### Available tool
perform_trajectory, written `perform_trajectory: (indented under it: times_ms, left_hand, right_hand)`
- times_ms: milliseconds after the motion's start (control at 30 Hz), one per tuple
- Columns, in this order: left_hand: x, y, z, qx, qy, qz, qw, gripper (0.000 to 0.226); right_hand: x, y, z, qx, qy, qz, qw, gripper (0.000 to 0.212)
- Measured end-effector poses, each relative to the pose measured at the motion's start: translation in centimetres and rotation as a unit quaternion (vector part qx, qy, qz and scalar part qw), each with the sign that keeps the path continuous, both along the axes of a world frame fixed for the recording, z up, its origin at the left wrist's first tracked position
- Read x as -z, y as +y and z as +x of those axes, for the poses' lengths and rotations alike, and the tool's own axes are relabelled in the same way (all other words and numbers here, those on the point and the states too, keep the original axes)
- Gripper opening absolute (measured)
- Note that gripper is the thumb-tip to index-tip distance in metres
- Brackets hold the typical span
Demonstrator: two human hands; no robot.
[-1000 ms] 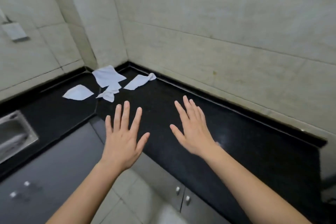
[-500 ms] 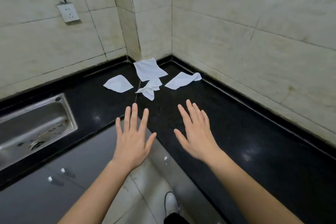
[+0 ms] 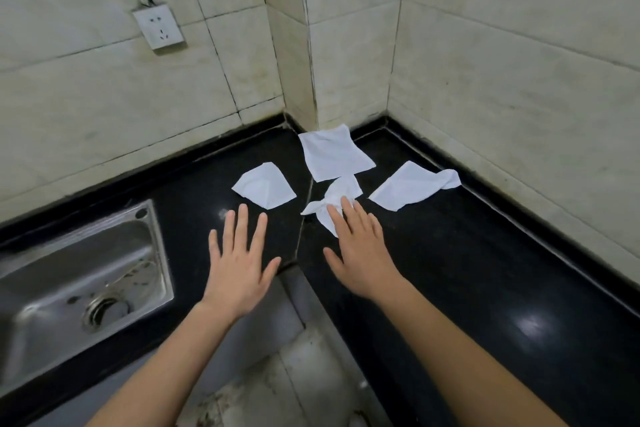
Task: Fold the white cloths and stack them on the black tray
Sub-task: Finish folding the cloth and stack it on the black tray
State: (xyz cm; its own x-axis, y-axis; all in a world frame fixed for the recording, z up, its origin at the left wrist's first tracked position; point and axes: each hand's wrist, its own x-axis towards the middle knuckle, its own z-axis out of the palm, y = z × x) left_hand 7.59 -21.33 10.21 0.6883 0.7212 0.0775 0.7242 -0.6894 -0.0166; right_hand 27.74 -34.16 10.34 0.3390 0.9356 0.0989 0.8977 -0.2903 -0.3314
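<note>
Both hands have reached farther into the corner than half a second ago. The right hand [image 3: 360, 253], fingers straight and spread, now overlaps the near edge of the crumpled white cloth [image 3: 337, 196], contact unclear, while the left hand [image 3: 239, 267] hovers splayed and empty just short of the small creased white cloth [image 3: 265, 189]. On the glossy black stone countertop [image 3: 485, 270] by the tiled corner, the crumpled cloth lies twisted between that creased one, a flat squarish white cloth [image 3: 334, 152] against the wall, and a long white cloth [image 3: 412, 189] bunched at its far end.
</note>
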Motion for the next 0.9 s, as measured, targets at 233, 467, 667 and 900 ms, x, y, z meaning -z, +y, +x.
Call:
perform_trajectory:
  times_ms: [233, 467, 667, 900]
  left_hand:
    - [3.1, 11.2, 0.1, -0.001, 0.042, -0.023, 0.999, 0.074]
    - [7.4, 25.2, 4.9, 0.086, 0.046, -0.100, 0.990, 0.063]
    - [12.7, 34.8, 9.8, 0.129, 0.042, -0.153, 0.979, 0.070]
    - [16.5, 36.1, 9.5, 0.114, 0.009, -0.196, 0.974, 0.056]
  right_hand:
    - [2.7, 10.8, 0.2, -0.024, 0.012, -0.053, 0.998, 0.070]
    - [7.2, 20.5, 0.6, 0.033, 0.038, -0.116, 0.992, 0.067]
    - [12.6, 29.3, 0.0, 0.060, 0.061, -0.164, 0.983, 0.066]
    - [17.8, 31.8, -1.0, 0.070, -0.044, -0.144, 0.986, 0.040]
